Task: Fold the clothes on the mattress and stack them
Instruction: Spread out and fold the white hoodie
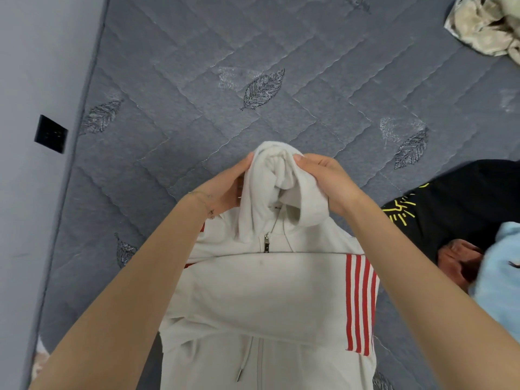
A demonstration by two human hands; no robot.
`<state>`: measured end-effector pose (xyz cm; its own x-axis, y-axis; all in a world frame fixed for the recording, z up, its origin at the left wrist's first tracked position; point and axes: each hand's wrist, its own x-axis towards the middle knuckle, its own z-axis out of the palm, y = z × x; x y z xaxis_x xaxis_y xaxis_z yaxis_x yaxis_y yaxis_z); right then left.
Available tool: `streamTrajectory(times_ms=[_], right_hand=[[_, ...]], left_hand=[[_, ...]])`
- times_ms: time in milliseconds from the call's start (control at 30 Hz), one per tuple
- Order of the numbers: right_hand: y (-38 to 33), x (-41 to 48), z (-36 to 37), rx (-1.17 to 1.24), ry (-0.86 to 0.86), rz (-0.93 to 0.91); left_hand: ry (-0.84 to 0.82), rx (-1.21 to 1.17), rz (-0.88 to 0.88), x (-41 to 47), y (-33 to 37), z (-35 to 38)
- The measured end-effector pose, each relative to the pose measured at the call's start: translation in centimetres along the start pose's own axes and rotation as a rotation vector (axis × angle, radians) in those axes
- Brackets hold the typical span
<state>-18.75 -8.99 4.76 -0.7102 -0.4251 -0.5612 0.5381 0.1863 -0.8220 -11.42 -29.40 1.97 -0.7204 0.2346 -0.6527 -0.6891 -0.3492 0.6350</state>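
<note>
Hoodie hood pinched by left hand and right hand; mattress beyond lies bare.

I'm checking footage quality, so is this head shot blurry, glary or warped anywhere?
Head view: soft, even light, no glare; the white hoodie and both hands, left hand and right hand, are sharp; wide-angle bending slants the mattress edge; the blue cloth is blurred.

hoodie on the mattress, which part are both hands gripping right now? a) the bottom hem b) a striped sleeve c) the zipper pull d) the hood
d: the left hand and right hand pinch the bunched hood from either side at the top of the white hoodie, while the zipper pull and the red-striped sleeve lie untouched below.
</note>
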Motion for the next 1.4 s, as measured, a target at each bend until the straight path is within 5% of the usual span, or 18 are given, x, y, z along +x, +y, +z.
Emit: streamTrajectory(times_ms=[100, 200, 567, 1000, 1400], right_hand=[[-0.7, -1.4, -0.2, -0.018, -0.033, -0.067], [-1.5, -3.0, -0.4, -0.032, -0.066, -0.118], [0.5, -8.7, -0.1, -0.051, 0.024, -0.162], [13.6, -16.0, 0.5, -0.223, -0.035, 0.156], [20.1, -19.1, 3.4, -0.45, -0.1, 0.139]], left_hand=[[-0.021, 0.114, 0.004, -1.4, 0.6, 0.6], [0.125, 0.333, 0.068, -2.6, 1.7, 1.4], [0.4, 0.948, 0.692, -6.1, 0.4, 3.8], [0.193, 1.147, 0.566, -11.5, -15.2, 4.2], [0.158, 1.346, 0.493, -14.1, -24.4, 3.6]])
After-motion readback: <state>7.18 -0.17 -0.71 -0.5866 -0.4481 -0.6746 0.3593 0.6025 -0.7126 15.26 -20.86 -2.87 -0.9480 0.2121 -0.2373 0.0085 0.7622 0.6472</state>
